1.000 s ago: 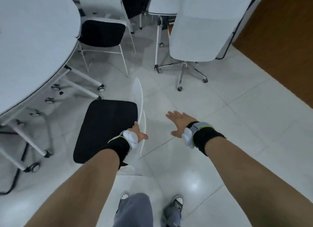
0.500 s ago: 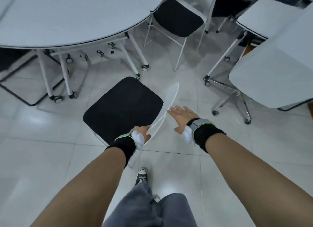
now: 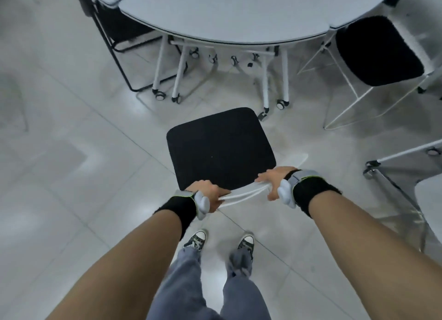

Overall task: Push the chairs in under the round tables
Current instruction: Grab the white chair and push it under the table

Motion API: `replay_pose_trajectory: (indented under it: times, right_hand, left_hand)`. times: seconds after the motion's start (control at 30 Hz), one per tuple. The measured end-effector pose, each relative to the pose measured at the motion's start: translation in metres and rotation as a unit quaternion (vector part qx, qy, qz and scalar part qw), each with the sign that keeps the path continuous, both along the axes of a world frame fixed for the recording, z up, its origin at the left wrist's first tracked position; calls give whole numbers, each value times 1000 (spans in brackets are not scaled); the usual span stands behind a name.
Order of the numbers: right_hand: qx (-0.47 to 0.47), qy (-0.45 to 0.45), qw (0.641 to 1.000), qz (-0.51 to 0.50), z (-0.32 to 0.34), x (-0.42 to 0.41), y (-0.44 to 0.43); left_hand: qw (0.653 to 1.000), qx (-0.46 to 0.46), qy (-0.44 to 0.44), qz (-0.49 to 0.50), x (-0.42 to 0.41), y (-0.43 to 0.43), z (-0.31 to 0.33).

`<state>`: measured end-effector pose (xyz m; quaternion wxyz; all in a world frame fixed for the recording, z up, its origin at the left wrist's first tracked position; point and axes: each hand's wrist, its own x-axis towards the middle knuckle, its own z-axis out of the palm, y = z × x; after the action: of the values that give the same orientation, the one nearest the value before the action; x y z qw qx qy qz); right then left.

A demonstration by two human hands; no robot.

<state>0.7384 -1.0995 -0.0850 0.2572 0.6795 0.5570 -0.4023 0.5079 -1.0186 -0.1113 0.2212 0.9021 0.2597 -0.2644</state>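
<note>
A chair with a black seat (image 3: 220, 147) and a thin white backrest (image 3: 244, 193) stands on the tiled floor straight in front of me, its seat facing the round white table (image 3: 239, 13). My left hand (image 3: 209, 196) grips the left end of the backrest's top edge. My right hand (image 3: 275, 180) grips the backrest further right. The seat's front edge is a short way from the table's white wheeled legs (image 3: 265, 85), outside the tabletop's rim.
A second black-seated chair on a white wire frame (image 3: 378, 49) stands at the table's right. A black-framed chair (image 3: 119, 32) sits at the table's left. Chrome legs and a white edge of other furniture (image 3: 406, 176) are at the right. My feet (image 3: 222, 240) are behind the chair.
The chair has turned so its seat faces the table. My right hand, open and free before, has closed on the backrest. I now stand square behind the chair.
</note>
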Motion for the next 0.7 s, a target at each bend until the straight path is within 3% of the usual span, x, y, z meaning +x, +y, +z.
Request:
replay_pose_trajectory:
  times: [0.27, 0.7]
  right_hand:
    - [13, -36, 994, 99, -30, 9, 23]
    - [7, 2, 992, 126, -27, 12, 45]
  left_hand:
    - [1000, -7, -22, -2, 3, 9, -3]
    - [997, 2, -67, -46, 1, 35, -4]
